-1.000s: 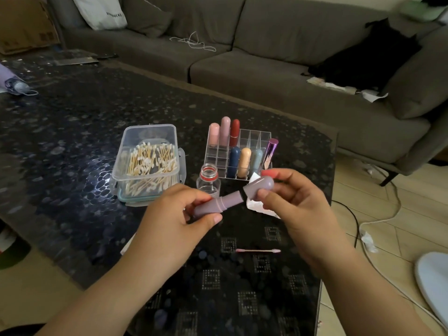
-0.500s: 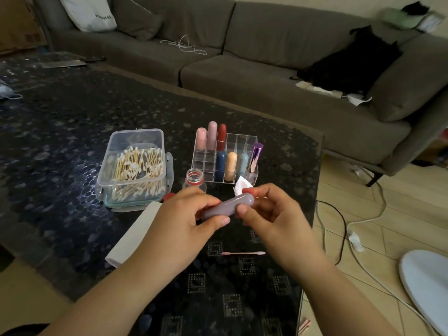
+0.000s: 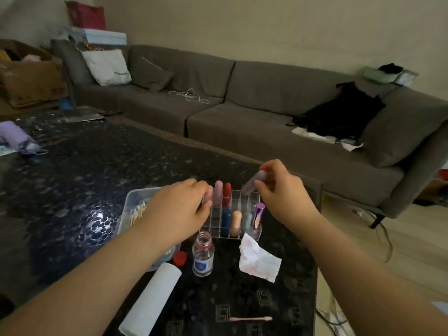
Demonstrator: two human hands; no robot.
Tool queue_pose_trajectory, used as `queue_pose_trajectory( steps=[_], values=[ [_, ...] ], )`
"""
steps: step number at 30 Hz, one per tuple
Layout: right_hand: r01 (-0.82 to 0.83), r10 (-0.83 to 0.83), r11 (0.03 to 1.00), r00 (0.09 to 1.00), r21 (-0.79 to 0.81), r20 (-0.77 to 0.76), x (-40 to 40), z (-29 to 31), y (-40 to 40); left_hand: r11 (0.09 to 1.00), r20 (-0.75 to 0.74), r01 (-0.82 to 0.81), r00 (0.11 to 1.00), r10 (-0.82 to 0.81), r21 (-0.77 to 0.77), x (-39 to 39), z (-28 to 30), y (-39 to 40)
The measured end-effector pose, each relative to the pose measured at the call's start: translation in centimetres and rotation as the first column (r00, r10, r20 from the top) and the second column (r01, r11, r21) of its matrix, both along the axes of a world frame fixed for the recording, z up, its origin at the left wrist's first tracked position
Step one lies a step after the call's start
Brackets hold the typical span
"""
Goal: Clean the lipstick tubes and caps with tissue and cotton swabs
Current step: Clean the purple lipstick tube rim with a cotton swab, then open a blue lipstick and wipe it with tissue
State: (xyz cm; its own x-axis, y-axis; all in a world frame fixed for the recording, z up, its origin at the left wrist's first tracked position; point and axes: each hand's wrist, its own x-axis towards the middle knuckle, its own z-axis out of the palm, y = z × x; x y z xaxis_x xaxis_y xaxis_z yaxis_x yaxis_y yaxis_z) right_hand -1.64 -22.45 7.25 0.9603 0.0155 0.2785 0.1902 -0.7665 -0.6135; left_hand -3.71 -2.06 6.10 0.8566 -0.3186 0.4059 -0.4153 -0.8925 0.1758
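mauve lipstick (image 3: 252,184): capped, tilted, over the rack's back right compartments
rack (image 3: 257,232): clear, gridded, near the table's right edge; seven lipsticks upright
tissue (image 3: 259,261): crumpled, pink-stained, just before the rack
cotton swab (image 3: 251,319): pink-stained, flat, near the front edge

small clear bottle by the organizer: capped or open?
Open. The bottle stands upright with a bare neck; a red cap lies on the table beside it.

Bare forearms, sleeveless, red-painted thumbnail (image 3: 262,168)
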Motion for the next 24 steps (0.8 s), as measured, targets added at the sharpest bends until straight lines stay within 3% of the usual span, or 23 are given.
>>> queue_pose_trajectory(
  steps=[9, 14, 19, 24],
  values=[
    [-0.047, 0.014, 0.971, 0.990, -0.236, -0.138, 7.0, -2.6, 1.4, 0.966, 0.021, 0.020, 0.999, -0.026, 0.258, 5.2, -3.5, -0.5],
    [-0.052, -0.013, 0.938, 0.983, -0.342, -0.185, 8.8, -4.0, 1.8, 0.975, 0.005, 0.032, 0.999, -0.035, 0.221, 6.1, -5.2, -0.3],
    [-0.050, -0.032, 0.950, 0.967, -0.309, -0.254, 9.3, -4.8, 1.7, 0.995, -0.052, 0.030, 0.998, -0.025, 0.098, 6.2, -6.0, 0.1],
    [-0.071, 0.011, 0.931, 0.986, -0.358, -0.167, 7.3, -3.7, 1.9, 0.999, -0.088, 0.000, 0.996, 0.004, 0.051, 5.6, -5.8, 0.6]
  ],
)
